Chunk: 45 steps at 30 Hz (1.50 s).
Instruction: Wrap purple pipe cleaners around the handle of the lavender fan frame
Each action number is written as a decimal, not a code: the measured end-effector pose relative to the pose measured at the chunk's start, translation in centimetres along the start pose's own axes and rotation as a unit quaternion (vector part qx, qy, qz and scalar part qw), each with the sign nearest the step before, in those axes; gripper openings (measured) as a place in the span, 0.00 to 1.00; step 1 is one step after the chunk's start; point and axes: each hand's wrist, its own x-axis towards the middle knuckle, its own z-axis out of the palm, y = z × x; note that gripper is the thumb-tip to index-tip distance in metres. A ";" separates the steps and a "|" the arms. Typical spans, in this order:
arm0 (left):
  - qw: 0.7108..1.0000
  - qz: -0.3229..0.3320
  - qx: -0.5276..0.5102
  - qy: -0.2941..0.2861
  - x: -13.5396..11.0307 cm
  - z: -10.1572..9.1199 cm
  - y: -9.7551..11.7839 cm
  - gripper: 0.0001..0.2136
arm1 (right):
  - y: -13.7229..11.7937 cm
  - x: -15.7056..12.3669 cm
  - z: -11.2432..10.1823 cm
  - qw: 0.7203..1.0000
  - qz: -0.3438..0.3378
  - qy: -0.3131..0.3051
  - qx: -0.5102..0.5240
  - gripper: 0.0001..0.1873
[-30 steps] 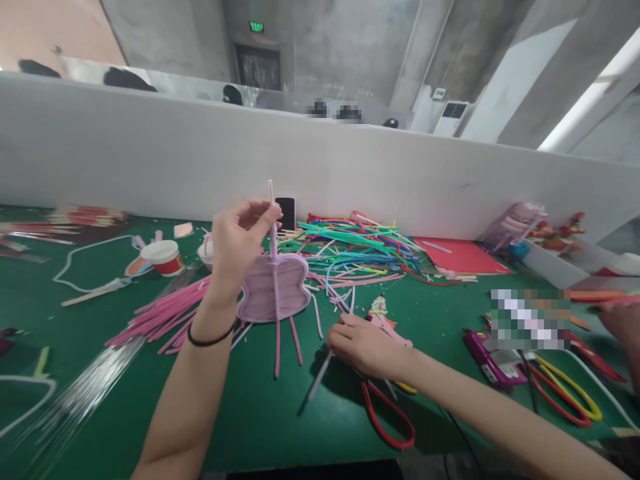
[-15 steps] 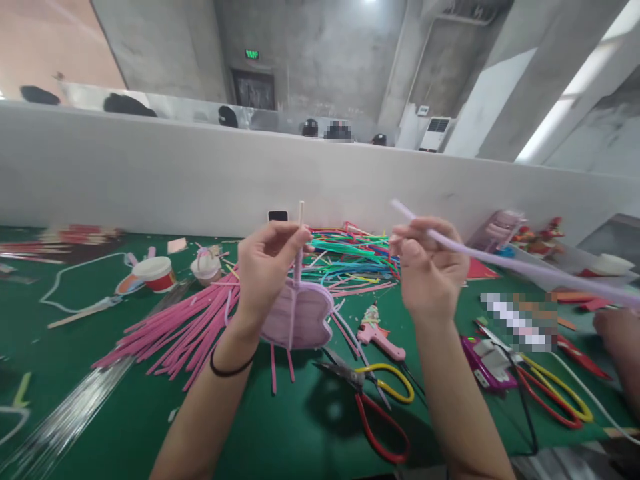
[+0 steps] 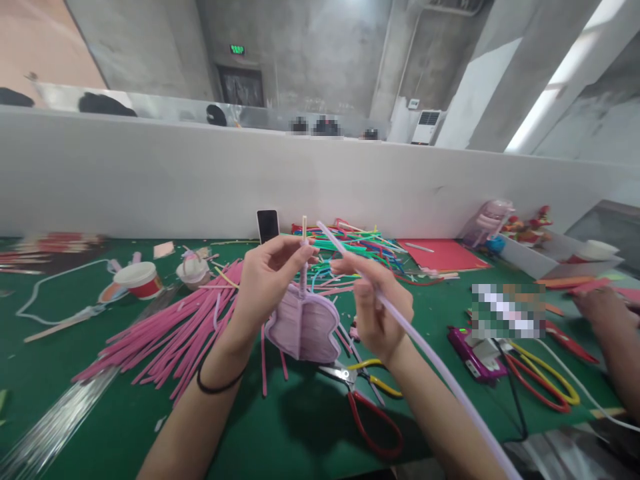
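My left hand [image 3: 267, 283] pinches the upright stem [image 3: 305, 230] of a lavender lobed piece [image 3: 317, 327] built from pipe cleaners. Its stem is wrapped in lavender just below the fingertips, while the pale tip above is bare. In my right hand [image 3: 383, 303], closed fingers grip a long lavender pipe cleaner [image 3: 443, 373]. One end of it points up and left, close to the stem; the rest trails over my right forearm. Below the lobed piece lie scissors [image 3: 350, 380] with one red and one yellow handle.
Pink pipe cleaners [image 3: 160, 333] fan out at left beside a white-and-red tub [image 3: 140, 279]. Multicoloured pipe cleaners [image 3: 350, 247] pile behind my hands. A phone [image 3: 268, 227] leans on the white partition [image 3: 200, 177]. At right are a purple power adapter [image 3: 475, 357] and another person's hand [image 3: 605, 310].
My right hand has moved left with the pipe cleaner, bringing its end close to the stem. My left hand keeps its pinch. The view has shifted slightly right.
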 end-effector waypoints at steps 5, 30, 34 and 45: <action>1.000 -0.015 -0.010 -0.013 0.1 -0.3 -0.3 0.08 | 0.7 -0.3 1.5 0.998 -0.045 -0.024 -0.029 0.17; 0.983 -0.114 -0.143 -0.024 0.4 0.1 -0.6 0.12 | 2.6 -1.9 2.8 0.990 -0.118 -0.044 -0.071 0.23; 0.966 -0.147 -0.213 -0.021 0.7 -0.1 -0.7 0.11 | 2.3 -1.8 2.7 0.999 -0.018 -0.035 -0.003 0.18; 0.939 -0.180 -0.291 -0.014 0.7 0.2 -0.9 0.14 | 4.5 -1.8 3.8 0.859 0.361 0.064 0.359 0.14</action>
